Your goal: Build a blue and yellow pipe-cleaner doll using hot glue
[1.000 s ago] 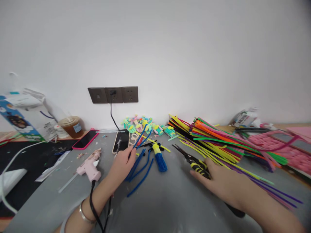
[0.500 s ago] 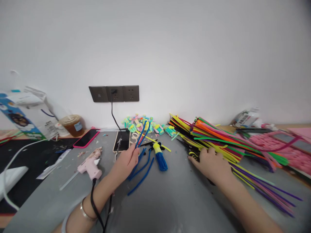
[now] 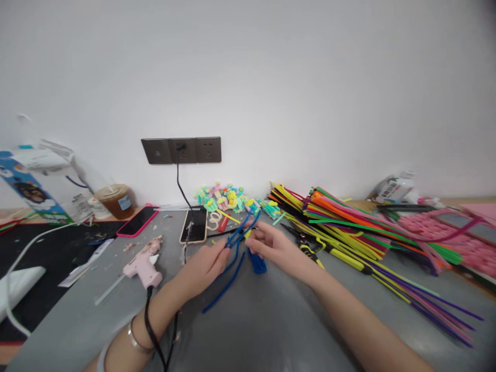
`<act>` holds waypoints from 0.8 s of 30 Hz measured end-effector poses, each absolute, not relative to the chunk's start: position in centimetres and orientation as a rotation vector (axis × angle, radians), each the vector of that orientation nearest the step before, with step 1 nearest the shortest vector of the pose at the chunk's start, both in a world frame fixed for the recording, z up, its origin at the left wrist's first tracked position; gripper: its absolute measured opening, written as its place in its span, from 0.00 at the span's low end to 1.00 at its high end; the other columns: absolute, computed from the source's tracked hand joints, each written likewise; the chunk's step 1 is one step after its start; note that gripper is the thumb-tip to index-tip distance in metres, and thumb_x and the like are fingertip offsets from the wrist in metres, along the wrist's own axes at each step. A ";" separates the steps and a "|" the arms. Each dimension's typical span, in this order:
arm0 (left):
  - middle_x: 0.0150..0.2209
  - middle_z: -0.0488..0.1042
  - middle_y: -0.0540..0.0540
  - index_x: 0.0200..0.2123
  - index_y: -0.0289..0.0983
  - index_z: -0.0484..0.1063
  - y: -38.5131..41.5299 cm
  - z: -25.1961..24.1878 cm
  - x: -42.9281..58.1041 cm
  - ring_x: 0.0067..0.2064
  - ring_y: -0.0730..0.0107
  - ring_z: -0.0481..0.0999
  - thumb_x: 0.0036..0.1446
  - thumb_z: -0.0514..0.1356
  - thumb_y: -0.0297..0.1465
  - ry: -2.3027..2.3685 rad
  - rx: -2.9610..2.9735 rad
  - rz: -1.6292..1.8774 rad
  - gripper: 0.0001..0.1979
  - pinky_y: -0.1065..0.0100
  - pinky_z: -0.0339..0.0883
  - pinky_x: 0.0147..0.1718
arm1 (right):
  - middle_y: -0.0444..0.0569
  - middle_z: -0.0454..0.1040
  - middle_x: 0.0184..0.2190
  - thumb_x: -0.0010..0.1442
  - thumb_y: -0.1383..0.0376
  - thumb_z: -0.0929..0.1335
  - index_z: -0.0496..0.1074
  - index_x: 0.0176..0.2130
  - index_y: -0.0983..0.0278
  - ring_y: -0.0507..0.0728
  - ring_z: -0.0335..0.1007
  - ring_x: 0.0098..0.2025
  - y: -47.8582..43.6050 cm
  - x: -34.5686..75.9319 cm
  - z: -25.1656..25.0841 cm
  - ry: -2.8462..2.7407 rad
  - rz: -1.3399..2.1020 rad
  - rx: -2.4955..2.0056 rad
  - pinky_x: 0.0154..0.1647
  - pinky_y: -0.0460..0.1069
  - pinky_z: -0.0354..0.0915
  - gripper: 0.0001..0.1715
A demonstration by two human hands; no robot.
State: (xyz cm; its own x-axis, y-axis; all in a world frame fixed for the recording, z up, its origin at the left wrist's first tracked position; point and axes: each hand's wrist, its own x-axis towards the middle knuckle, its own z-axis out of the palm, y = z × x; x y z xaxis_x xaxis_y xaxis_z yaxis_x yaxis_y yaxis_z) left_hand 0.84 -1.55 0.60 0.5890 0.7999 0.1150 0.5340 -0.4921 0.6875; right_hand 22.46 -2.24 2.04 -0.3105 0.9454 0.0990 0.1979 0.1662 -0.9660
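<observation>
My left hand [image 3: 207,264] pinches blue pipe cleaners [image 3: 237,233], whose tips point up and away. My right hand [image 3: 271,245] is beside it with curled fingers, at the same strands and over the yellow top of a small blue bundle [image 3: 257,262]; what its fingertips grip is hidden. Loose blue strands [image 3: 225,292] lie on the grey table below my left hand. Yellow-and-black pliers [image 3: 310,248] rest right of my right hand, by a large pile of coloured pipe cleaners [image 3: 344,222].
A pink glue gun [image 3: 144,266] with a black cord lies at left, near a pink-cased phone [image 3: 137,221] and a drink cup [image 3: 115,200]. Another phone [image 3: 195,225] and small pastel pieces [image 3: 228,198] are near the wall. Pink knitted material [image 3: 451,237] is at right.
My right hand has left the pliers and moved left to the blue strands and bundle. The pliers now lie uncovered. My left hand has shifted slightly right and the strands lean further right.
</observation>
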 end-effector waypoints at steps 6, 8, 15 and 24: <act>0.23 0.70 0.49 0.25 0.39 0.63 -1.9 1.0 0.7 0.27 0.68 0.69 0.70 0.42 0.36 0.934 2.311 0.375 0.21 0.67 0.58 0.33 | 0.36 0.62 0.16 0.52 0.43 0.72 0.69 0.33 0.64 0.46 0.53 0.16 0.7 21.9 -0.3 -1.383 1.446 -0.917 0.18 0.43 0.49 0.28; 0.24 0.70 0.49 0.24 0.39 0.63 -1.7 0.8 0.6 0.27 0.68 0.69 0.70 0.40 0.37 0.968 2.308 0.399 0.24 0.67 0.59 0.33 | 0.37 0.67 0.17 0.53 0.44 0.73 0.68 0.33 0.65 0.46 0.57 0.16 0.8 22.6 -0.7 -1.383 1.507 -0.922 0.17 0.42 0.50 0.27; 0.23 0.66 0.53 0.32 0.40 0.63 -0.5 -0.2 0.3 0.26 0.66 0.69 0.69 0.42 0.36 1.343 2.180 0.753 0.16 0.68 0.58 0.31 | 0.47 0.80 0.30 0.58 0.47 0.70 0.66 0.45 0.64 0.49 0.73 0.19 -0.9 23.5 0.1 -1.524 2.025 -0.853 0.18 0.41 0.62 0.27; 0.30 0.71 0.51 0.35 0.39 0.66 -0.9 -0.2 0.6 0.31 0.66 0.70 0.62 0.57 0.42 1.267 2.272 0.525 0.12 0.68 0.58 0.31 | 0.45 0.76 0.22 0.58 0.48 0.68 0.68 0.48 0.67 0.49 0.63 0.14 -0.6 23.8 -0.1 -1.640 1.599 -1.235 0.15 0.43 0.54 0.29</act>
